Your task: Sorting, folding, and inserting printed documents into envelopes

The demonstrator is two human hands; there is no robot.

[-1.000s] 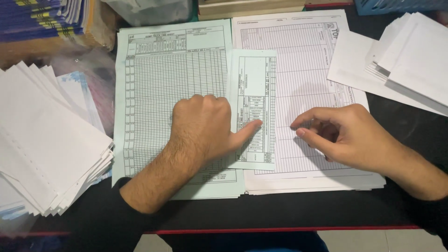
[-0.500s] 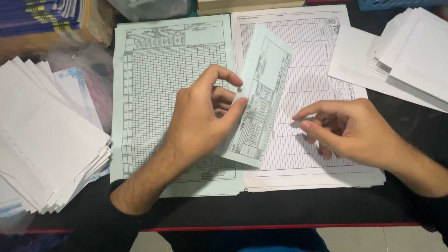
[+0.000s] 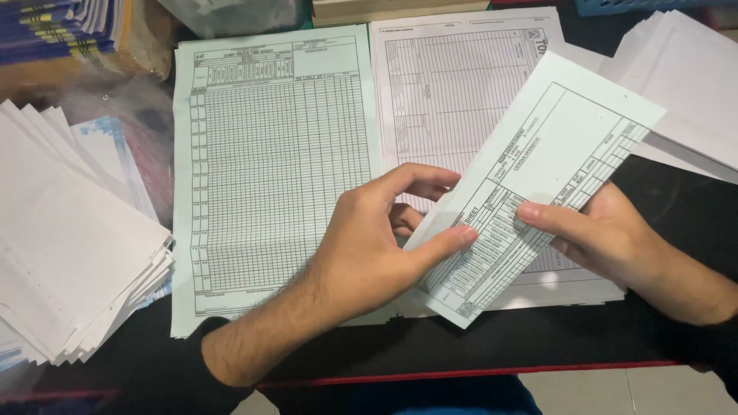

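paper stacks point(image 3: 69, 253) flanking left, bare table edge point(image 3: 500, 342) free

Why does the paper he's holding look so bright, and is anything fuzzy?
In the head view, overhead light whitens the folded form held by the left hand and right hand; they shadow the sheets beneath; the blue booklets look soft.

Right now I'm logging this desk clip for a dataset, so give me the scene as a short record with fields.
Setting: black table seen from a head camera
Left hand: pinches the lower left edge of a narrow printed form, thumb on top
Right hand: grips the form's lower right edge
Form state: lifted and tilted above the sheets
Beneath: pale green gridded sheet on the left, pinkish gridded sheet stack beside it
Left side: fanned stack of white paper
Upper right: more white sheets
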